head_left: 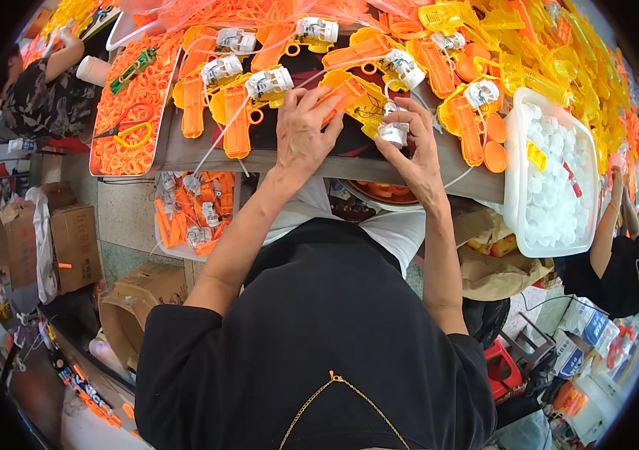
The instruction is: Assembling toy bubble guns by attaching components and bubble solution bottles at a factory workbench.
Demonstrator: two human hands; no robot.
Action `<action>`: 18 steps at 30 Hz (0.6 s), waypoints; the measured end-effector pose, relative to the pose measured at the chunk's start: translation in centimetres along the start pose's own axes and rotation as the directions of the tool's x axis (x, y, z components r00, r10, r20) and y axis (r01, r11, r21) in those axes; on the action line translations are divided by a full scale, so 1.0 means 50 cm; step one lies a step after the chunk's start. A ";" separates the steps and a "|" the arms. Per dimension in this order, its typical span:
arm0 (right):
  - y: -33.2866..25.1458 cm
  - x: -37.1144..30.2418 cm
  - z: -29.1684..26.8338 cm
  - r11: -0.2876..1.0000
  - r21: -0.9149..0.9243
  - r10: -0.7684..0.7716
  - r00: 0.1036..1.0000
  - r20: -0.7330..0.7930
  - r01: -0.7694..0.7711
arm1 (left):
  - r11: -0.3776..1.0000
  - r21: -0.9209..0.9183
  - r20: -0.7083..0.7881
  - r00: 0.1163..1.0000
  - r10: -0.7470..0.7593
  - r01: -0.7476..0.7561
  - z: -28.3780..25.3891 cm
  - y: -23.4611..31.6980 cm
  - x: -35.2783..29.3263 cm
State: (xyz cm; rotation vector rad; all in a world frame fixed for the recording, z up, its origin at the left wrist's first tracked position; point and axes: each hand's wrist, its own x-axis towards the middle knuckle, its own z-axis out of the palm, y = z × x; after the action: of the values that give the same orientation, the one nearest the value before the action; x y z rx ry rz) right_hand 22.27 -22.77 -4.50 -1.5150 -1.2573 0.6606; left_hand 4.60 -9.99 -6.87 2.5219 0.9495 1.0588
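Observation:
At the middle of the table edge, my left hand (pixel 303 129) is closed around the orange grip of a yellow-and-orange toy gun shell (pixel 370 106). The fingers of my right hand (pixel 418 144) pinch a white cylindrical unit (pixel 393 133) at the shell's right end. Whether that unit is seated in the shell cannot be told, since my fingers cover part of it. Several similar toy guns lie around my hands, among them one at the left (pixel 237 120) and one at the right (pixel 463 124). They carry white units, some with pale wires hanging off.
On the left, a tray (pixel 93 161) of small orange parts holds yellow-handled scissors (pixel 130 135) and a green tool (pixel 133 71). A white bin (pixel 516 202) of translucent caps stands right. Yellow shells (pixel 559 67) are heaped behind. Below are an orange-parts bin (pixel 196 210) and a paper sack (pixel 477 262). People work at both sides.

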 end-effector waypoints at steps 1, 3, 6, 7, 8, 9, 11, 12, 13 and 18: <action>0.003 -0.005 0.000 1.000 -0.017 -0.004 1.000 -0.013 0.004 | 1.000 0.000 -0.002 1.000 0.001 -0.001 -0.009 0.007 0.007; 0.009 -0.007 -0.001 1.000 0.000 0.010 1.000 0.000 -0.010 | 0.999 0.026 -0.078 0.996 0.045 -0.043 -0.032 0.025 0.019; 0.000 -0.005 0.002 1.000 0.017 0.020 1.000 0.010 -0.021 | 0.958 -0.137 0.057 0.964 0.261 -0.251 -0.027 0.016 0.064; 0.007 -0.006 0.001 1.000 -0.025 -0.003 1.000 0.003 0.003 | 0.947 -0.153 0.109 0.947 0.301 -0.283 -0.014 0.017 0.070; 0.004 -0.007 0.000 1.000 -0.029 -0.006 1.000 0.005 0.006 | 0.947 -0.153 0.105 0.948 0.300 -0.282 -0.002 0.006 0.069; -0.006 -0.013 0.001 0.997 -0.074 -0.036 0.999 0.001 0.036 | 0.937 -0.236 0.137 0.946 0.293 -0.257 0.007 -0.002 0.070; -0.005 -0.009 0.007 0.974 -0.195 -0.113 0.994 0.000 0.111 | 0.921 -0.333 0.150 0.953 0.264 -0.203 0.020 -0.018 0.064; -0.018 -0.010 0.006 0.975 -0.199 -0.106 0.994 -0.004 0.103 | 0.918 -0.340 0.155 0.951 0.266 -0.202 0.021 -0.019 0.062; -0.043 -0.005 0.003 0.943 -0.319 -0.084 0.995 0.056 0.098 | 0.919 -0.333 0.140 0.953 0.269 -0.210 0.018 -0.019 0.064; -0.071 0.018 0.001 0.636 -0.734 -0.155 0.971 0.181 0.239 | 0.917 -0.343 0.128 0.957 0.259 -0.202 0.029 -0.017 0.064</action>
State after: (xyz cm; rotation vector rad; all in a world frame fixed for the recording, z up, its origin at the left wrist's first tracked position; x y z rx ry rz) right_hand 21.16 -22.11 -1.07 -1.9714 -1.8930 0.0242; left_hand 6.91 -7.23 -6.50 2.4320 0.3940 0.9497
